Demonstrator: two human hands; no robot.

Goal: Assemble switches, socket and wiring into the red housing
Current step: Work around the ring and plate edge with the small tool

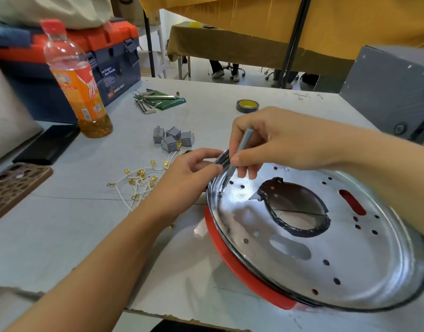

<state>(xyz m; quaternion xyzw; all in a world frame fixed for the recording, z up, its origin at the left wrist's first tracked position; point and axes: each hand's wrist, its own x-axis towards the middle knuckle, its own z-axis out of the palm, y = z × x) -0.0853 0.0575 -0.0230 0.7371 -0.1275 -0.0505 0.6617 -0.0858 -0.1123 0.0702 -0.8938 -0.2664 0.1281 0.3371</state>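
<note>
Your right hand point(273, 140) pinches screwdriver point(237, 154) upright, tip on metal plate point(326, 248); your left hand point(189, 178) pinches plate rim over red housing point(242, 269).

Non-task clutter on the grey table point(62, 236): orange-labelled drink bottle point(75, 80) with red cap, upright, a little liquid left at the bottom. Behind it a blue/orange toolbox point(105, 61) with a pale bag on top. Hex keys with a green holder point(158, 100) lie mid-table; roll of tape point(247, 106), yellow core, lies flat further right. Phone in a brown perforated case point(13, 188) at left edge, black flat case point(47, 144) just beyond it. Grey box point(395, 97) far right.
</note>
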